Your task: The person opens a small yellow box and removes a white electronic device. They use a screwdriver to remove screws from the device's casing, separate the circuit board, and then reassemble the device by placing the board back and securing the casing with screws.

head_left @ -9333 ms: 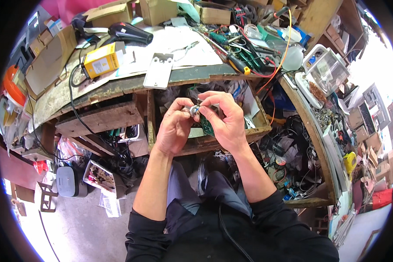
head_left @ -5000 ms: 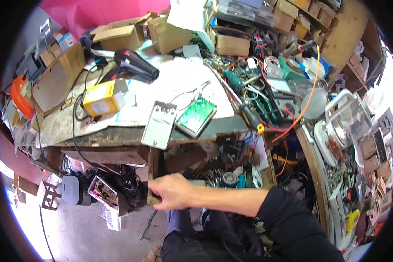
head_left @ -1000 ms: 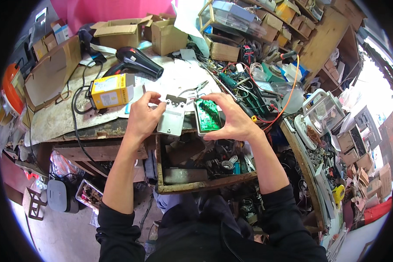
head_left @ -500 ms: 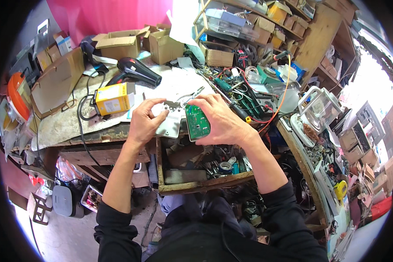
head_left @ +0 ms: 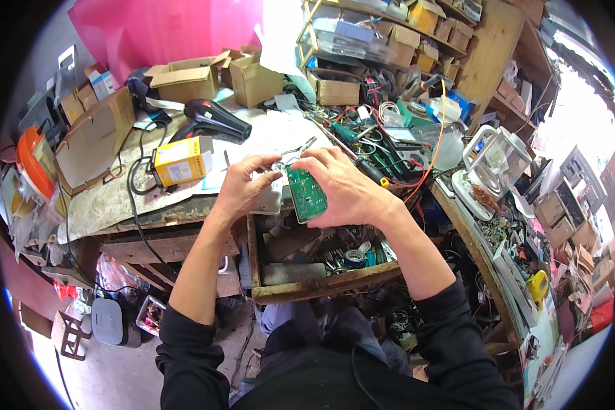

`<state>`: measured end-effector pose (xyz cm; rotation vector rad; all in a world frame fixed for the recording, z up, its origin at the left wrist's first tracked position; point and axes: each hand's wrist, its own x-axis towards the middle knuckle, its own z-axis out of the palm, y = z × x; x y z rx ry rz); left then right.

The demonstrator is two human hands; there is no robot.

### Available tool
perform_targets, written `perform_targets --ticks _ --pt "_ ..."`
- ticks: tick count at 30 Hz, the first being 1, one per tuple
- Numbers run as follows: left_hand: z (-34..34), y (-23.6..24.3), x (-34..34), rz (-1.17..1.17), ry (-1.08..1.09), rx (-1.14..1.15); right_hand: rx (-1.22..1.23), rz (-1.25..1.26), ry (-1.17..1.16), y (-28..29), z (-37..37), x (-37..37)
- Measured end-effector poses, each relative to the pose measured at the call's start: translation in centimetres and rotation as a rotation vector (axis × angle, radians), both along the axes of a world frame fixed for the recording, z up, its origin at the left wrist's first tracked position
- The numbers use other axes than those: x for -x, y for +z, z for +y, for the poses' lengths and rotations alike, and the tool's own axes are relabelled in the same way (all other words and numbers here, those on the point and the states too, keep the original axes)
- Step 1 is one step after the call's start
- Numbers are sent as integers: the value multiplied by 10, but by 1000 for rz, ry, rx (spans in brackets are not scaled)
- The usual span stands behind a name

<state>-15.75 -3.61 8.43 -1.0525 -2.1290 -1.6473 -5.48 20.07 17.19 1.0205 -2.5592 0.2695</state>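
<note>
My right hand point(head_left: 352, 184) grips a green circuit board point(head_left: 307, 193) by its edges, thumb below and fingers over the top. A pale rim shows along the board's lower edge. To its left, my left hand point(head_left: 241, 188) is closed in a pinch, thumb and forefinger tips near the board's upper left corner. Whatever small thing lies between those tips is too small to make out. A white plastic cover point(head_left: 269, 201) shows beneath the left fingers, partly hidden by them. Pliers point(head_left: 307, 145) lie on the bench just beyond both hands.
An open wooden drawer point(head_left: 321, 292) with tools and a tape roll point(head_left: 354, 258) sits below my hands. On the bench are a black hair dryer point(head_left: 215, 119), a yellow box point(head_left: 181, 162) and cardboard boxes point(head_left: 254, 80). Tools and cables point(head_left: 369, 140) crowd the right, beside a clear jug point(head_left: 497, 160).
My left hand has shifted right toward the board's upper corner, now hiding more of the white cover. The right hand keeps its grip on the board. The whole view has shifted slightly.
</note>
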Motion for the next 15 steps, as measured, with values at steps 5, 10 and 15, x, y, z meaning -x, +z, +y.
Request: perform_targets --ticks 5,10,15 --pt "-2 -7 10 -139 -97 -26 -8 -24 -12 -5 1 3" --pt "-2 -2 11 -190 -96 -30 2 -31 -23 -9 1 7" --pt "0 -5 16 -281 -117 -118 76 -109 8 -15 6 16"
